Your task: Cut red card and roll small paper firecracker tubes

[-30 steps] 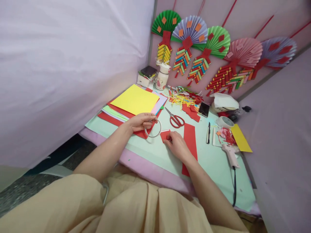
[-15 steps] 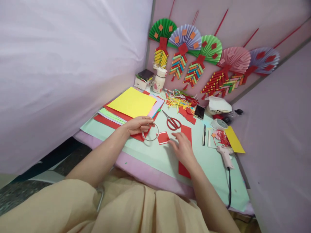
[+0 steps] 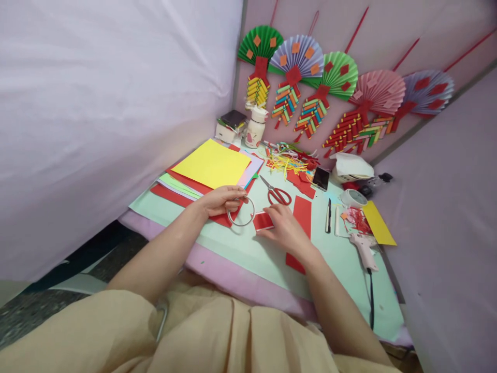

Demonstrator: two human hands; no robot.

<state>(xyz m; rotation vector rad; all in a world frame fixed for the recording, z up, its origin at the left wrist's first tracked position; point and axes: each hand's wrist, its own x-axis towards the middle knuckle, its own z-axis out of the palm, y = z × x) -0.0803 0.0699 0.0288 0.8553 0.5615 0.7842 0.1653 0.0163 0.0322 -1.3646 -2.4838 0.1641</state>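
My left hand (image 3: 225,200) pinches a thin pale ring (image 3: 253,211), which looks like a narrow roll of tape, between thumb and fingers over the table. Just right of the ring lies a small red paper piece (image 3: 263,221) with white strips along its edges. My right hand (image 3: 286,228) reaches over this piece, thumb and fingers apart on either side and covering its right end. Whether the fingertips touch it I cannot tell. Beyond the right hand are red-handled scissors (image 3: 276,194), blades apart. A long red paper strip (image 3: 303,215) runs partly beneath the right hand.
Coloured sheets (image 3: 212,163) are stacked at left, before a white bottle (image 3: 255,128). Paper scraps (image 3: 287,163) and a phone (image 3: 320,178) lie at the back. A cutter (image 3: 329,216) and a corded glue gun (image 3: 364,251) are at right. Paper fans (image 3: 297,57) hang behind.
My right hand has moved left over the small red paper piece and now covers part of it. My left hand keeps the ring in nearly the same place.
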